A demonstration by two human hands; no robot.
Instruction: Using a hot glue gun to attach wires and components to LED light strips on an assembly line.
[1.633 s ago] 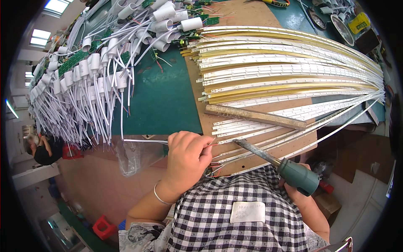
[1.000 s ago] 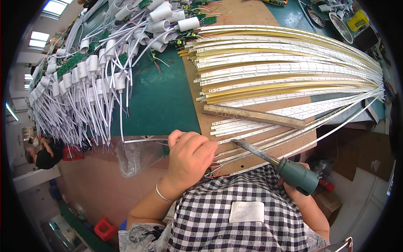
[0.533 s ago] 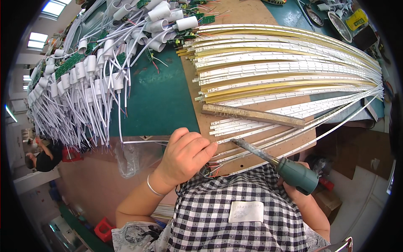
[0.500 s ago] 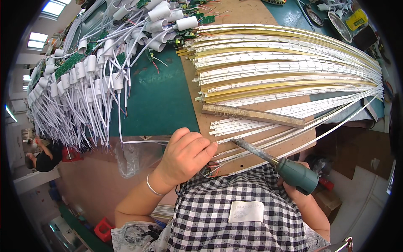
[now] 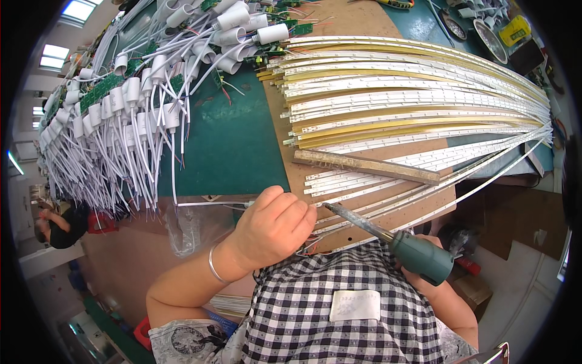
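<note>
Fingers of the left hand (image 5: 273, 229) curl over thin wires (image 5: 306, 246) at the board edge; the right hand (image 5: 424, 280) grips a green-handled soldering iron (image 5: 388, 239).

White capped cables (image 5: 121, 133) overhang green mat (image 5: 224, 145).

Left hand (image 5: 273, 227) curled knuckles-up, forearm bent from near left. Right hand (image 5: 433, 276) closed in a grip, low at near right.
</note>
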